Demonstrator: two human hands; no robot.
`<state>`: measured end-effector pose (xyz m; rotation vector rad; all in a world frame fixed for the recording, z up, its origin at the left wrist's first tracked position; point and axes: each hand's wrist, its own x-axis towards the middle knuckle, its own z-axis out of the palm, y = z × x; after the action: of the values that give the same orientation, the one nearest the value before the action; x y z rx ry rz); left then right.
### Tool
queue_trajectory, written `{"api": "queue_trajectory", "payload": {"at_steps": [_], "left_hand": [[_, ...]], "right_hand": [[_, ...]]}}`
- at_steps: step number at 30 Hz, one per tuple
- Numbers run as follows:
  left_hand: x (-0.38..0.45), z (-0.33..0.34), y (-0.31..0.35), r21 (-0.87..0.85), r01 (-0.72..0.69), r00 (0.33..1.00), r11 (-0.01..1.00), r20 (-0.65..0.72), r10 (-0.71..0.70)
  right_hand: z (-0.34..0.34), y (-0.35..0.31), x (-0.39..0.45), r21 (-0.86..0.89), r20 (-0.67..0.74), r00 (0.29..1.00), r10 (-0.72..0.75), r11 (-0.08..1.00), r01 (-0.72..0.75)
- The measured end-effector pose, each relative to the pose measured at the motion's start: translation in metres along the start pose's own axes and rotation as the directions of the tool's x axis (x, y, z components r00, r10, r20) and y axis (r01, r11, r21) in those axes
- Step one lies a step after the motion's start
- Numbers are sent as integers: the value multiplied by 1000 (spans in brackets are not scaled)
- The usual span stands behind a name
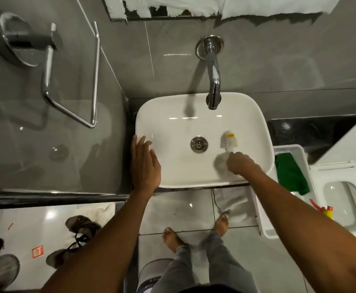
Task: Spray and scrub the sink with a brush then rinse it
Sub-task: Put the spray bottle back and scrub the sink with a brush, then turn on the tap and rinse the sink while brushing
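A white square sink (pixel 255 115) sits below a chrome wall tap (pixel 213 81), with a metal drain (pixel 199 144) in its middle. My right hand (pixel 239 162) is closed on the handle of a white scrub brush (pixel 229 140) with a yellow band. The brush head rests on the basin floor just right of the drain. My left hand (pixel 144 163) lies flat on the sink's left rim, fingers spread, holding nothing. No water runs from the tap.
A white tub (pixel 289 148) right of the sink holds a green cloth (pixel 291 173) and a red-and-yellow spray bottle (pixel 324 209). A toilet (pixel 346 199) stands further right. A glass panel with a chrome rail (pixel 94 77) is on the left. Sandals (pixel 80 225) lie on the floor.
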<state>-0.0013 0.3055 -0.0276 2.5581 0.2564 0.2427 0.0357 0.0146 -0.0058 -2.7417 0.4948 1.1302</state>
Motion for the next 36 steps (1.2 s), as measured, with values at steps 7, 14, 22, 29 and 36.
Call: {"api": "queue_trajectory", "payload": {"at_steps": [7, 14, 22, 29, 36], "left_hand": [[-1, 3, -4, -13, -58, 998, 998, -36, 57], [5, -11, 40, 137, -290, 952, 947, -58, 300], [69, -56, 194, -55, -168, 984, 984, 50, 170], [87, -56, 228, 46, -52, 991, 998, 126, 46], [91, -53, 246, -25, 78, 983, 997, 169, -73]], "right_hand": [[-12, 18, -5, 160, 21, 997, 68, 985, -71], [3, -4, -42, 277, -127, 991, -43, 958, 77], [7, -17, -81, 333, -173, 980, -99, 931, 153], [-6, -20, -96, 368, -196, 972, -132, 908, 198], [-13, -21, -104, 369, -199, 971, -133, 907, 200]]}}
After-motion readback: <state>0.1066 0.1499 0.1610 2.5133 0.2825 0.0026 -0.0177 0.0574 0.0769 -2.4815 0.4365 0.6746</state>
